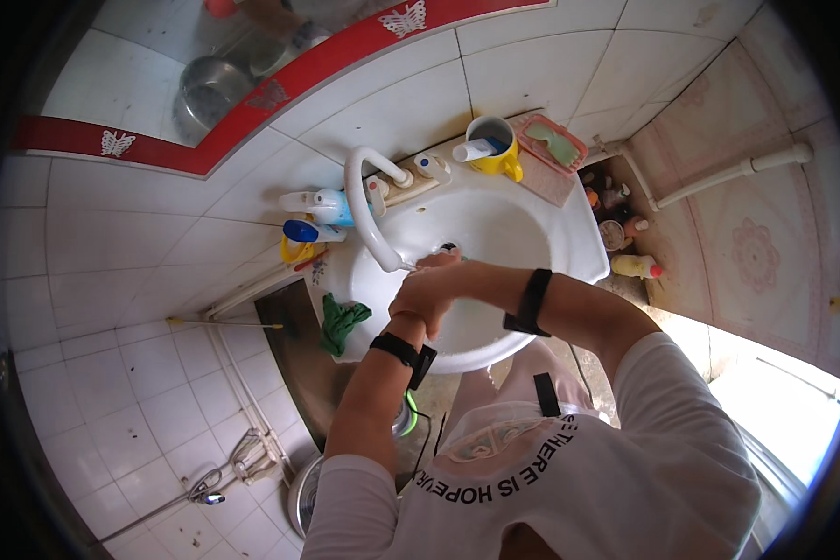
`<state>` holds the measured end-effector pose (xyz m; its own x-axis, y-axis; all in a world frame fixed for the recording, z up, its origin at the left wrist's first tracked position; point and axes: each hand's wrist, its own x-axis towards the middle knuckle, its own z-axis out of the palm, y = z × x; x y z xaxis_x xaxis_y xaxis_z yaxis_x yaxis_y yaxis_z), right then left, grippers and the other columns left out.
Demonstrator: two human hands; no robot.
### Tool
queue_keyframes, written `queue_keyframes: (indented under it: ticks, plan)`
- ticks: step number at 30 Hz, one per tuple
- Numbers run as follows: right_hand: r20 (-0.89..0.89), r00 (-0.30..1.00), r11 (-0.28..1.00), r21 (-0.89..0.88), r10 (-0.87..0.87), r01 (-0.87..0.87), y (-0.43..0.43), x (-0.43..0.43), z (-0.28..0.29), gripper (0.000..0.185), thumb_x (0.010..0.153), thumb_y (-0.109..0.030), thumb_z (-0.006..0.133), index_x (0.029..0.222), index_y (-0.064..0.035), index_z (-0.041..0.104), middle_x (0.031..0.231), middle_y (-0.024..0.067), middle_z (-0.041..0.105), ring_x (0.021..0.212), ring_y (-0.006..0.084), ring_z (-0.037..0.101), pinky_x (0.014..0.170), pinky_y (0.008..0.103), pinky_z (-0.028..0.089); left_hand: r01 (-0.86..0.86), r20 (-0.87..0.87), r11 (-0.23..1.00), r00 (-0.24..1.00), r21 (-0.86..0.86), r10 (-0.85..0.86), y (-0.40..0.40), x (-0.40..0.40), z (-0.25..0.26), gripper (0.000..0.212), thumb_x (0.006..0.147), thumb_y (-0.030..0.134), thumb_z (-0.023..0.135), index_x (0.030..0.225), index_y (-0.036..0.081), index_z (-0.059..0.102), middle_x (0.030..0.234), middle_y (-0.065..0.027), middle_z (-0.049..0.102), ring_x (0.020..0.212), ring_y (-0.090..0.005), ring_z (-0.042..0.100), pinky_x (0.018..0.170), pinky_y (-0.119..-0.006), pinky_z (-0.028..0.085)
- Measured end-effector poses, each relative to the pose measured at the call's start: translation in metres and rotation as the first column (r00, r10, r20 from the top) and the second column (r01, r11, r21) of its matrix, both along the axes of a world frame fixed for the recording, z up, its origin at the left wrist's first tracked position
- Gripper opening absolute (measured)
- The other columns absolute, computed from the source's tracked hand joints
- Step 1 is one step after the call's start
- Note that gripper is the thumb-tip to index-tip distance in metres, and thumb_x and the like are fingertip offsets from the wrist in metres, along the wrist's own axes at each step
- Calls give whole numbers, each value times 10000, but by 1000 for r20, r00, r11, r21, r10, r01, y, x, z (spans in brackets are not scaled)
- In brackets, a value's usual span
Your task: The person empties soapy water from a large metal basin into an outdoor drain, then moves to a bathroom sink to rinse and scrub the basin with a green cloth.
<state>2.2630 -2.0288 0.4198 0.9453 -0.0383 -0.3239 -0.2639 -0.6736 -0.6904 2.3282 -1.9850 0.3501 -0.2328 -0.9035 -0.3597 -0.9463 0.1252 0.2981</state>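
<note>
My right hand [423, 288] lies over my left hand [445, 257] and wraps around it near the wrist. Both are over the basin of a white ceramic sink [511, 231], just beneath the mouth of a curved white faucet spout [364, 210]. A thin stream of water seems to leave the spout at my hands. Part of my left hand shows beyond the right one, near the dark drain [449, 246]; its finger posture is mostly hidden. A crumpled green cloth [341, 323] hangs on the sink's left rim. Each forearm wears a black strap.
Bottles [329, 204] stand left of the faucet, and a yellow mug [498, 165] holding a tube stands right of it. Beyond the mug sits a pink soap dish [565, 159] with green soap. More bottles [633, 266] line the right side. A red-framed mirror [252, 115] hangs above.
</note>
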Motion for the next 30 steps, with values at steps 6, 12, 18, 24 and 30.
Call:
queue_keyframes:
  ticks: [6,12,18,24,30]
  plan:
    - [45,680,441,793,-732,421,-33,16,-131,324,662,-45,516,981,-103,524,809,54,562,757,159,529,624,247,420,303,0,916,949,-264,-314,31,13,-32,314,655,68,541,954,24,455,941,-139,478,788,-225,528,617,-308,473]
    - [-506,488,-275,839,-711,470,-3,35,-162,228,767,-98,450,984,-66,513,830,55,538,640,125,489,580,242,411,69,-172,728,953,-682,-251,38,17,-9,488,589,59,578,1048,14,418,1047,-136,437,947,-275,461,798,-362,398]
    - [-384,464,-6,775,-798,632,20,57,-175,170,766,-150,476,915,-79,519,775,30,527,649,109,492,592,229,403,85,-185,771,949,-631,-257,22,5,-3,433,551,82,584,967,30,473,928,-92,513,872,-218,506,791,-344,387]
    - [253,893,865,-254,-372,433,18,27,-72,180,689,-183,554,800,-52,501,751,32,507,599,154,493,565,267,429,192,-224,974,951,-120,-215,-4,4,49,414,517,212,646,886,94,498,923,-85,527,853,-202,518,742,-315,410]
    - [41,954,939,-166,-298,301,10,8,-106,221,628,-156,574,804,-37,514,889,122,504,789,241,510,670,297,439,235,-247,952,951,198,-183,0,61,-53,491,571,388,629,928,76,504,934,-124,532,818,-260,524,709,-333,419]
